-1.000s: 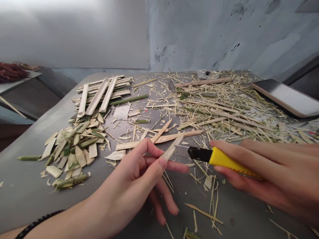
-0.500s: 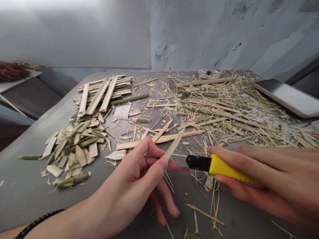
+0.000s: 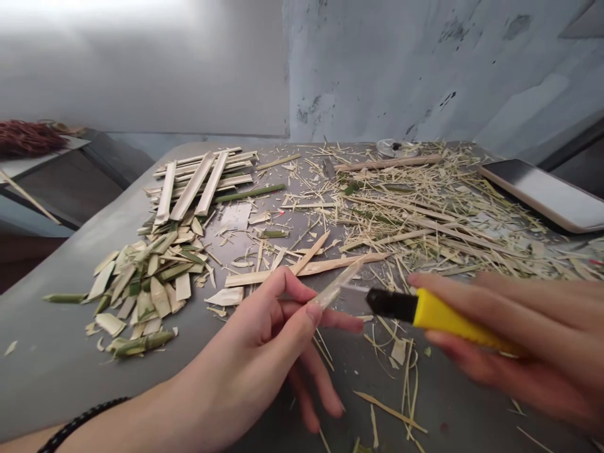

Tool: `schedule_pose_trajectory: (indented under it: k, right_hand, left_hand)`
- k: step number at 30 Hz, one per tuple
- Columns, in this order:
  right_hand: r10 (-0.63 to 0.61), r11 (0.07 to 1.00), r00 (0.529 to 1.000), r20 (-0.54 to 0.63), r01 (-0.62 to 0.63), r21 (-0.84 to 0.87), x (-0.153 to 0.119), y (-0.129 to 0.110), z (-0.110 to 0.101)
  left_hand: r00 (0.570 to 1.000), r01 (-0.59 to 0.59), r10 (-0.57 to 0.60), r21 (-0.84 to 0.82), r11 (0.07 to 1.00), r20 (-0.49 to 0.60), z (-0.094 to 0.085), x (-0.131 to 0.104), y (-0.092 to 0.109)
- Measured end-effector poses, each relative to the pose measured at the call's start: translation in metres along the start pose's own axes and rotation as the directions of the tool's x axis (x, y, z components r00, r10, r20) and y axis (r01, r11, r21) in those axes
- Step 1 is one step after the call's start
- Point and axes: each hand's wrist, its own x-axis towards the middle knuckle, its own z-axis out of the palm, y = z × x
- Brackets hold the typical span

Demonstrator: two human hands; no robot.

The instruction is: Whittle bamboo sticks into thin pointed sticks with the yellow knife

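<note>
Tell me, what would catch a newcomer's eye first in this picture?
The bright yellow knife in the right hand stands out first, its blade beside the pale sliver pinched in the left hand. Next come the heap of cut pieces on the left of the table and the phone toward its right.
</note>
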Motion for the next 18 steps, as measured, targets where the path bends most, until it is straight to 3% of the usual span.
schedule_pose_trajectory:
  k: [4, 18]
  right_hand:
    - [-0.048, 0.997, 0.996, 0.073, 0.043, 0.060, 0.0018, -0.0150, 0.0030]
    - [-0.040, 0.995, 0.995, 0.095, 0.032, 0.090, 0.0006, -0.0134, 0.0027]
  left_hand:
    - [1.000, 0.021, -0.021, 0.007, 1.000, 0.013, 0.0013, 0.0002, 0.0018]
    - [0.999, 0.035, -0.035, 0.033, 0.999, 0.005, -0.0013, 0.0005, -0.0038]
